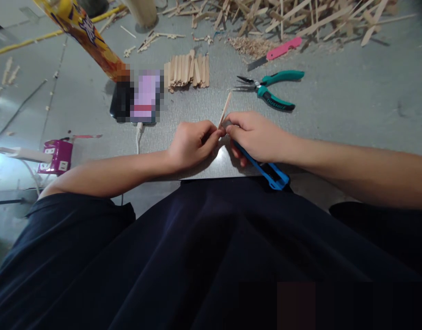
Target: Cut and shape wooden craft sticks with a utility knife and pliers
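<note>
Close to the table's front edge, my left hand [194, 143] pinches a thin wooden stick [225, 109], which slants up and away from the fingertips. My right hand [254, 135] is wrapped around a blue utility knife [271, 173]; its handle end sticks out below the palm towards my body. The knife's front end meets the stick near my left fingertips, though the fingers hide most of the blade. Beyond my hands lies a pile of short wooden sticks [187, 69]. Needle-nose pliers [265, 87] with green handles rest beyond my right hand.
At the back is a large heap of wooden sticks [286, 18] with wood shavings [247, 46]. A pink-handled blade [282, 48] lies beside them. Left of the pile are a phone [146, 96] on a white cable, a yellow snack tube [90, 41] and a purple power strip [61, 153].
</note>
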### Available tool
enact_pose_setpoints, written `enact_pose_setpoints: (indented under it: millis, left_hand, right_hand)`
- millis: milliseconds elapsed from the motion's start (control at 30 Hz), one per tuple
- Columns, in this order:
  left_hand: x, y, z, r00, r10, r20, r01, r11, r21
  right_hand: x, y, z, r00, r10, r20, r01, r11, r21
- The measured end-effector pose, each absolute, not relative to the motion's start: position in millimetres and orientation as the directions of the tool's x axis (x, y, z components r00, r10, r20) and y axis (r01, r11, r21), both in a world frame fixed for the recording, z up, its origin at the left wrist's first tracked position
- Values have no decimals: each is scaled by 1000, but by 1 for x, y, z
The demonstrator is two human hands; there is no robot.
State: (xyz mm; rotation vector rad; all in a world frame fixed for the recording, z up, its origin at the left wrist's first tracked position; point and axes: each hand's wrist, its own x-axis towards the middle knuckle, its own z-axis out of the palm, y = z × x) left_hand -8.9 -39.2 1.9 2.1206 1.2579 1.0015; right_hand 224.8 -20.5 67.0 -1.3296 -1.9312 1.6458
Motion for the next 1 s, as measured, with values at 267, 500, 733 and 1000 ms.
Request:
enact_pose_setpoints:
  millis: [267,500,733,1000]
  left_hand:
    - [-6,-38,5,345,892,293,443,-429,787]
    - [-6,-37,6,325,938,121,215,-198,956]
    - [-11,-33,8,317,944,95,181,-159,971]
    - [-11,-28,8,376,923,86,155,-154,976]
  right_hand:
    - [224,-16,68,-554,760,-340,446,-74,-892]
    - [225,-13,81,-553,761,-341,439,-81,-895]
    - [229,-10,82,-606,735,-306,383,-69,-921]
    - [235,0,73,-657,694,-295,352,-65,-934]
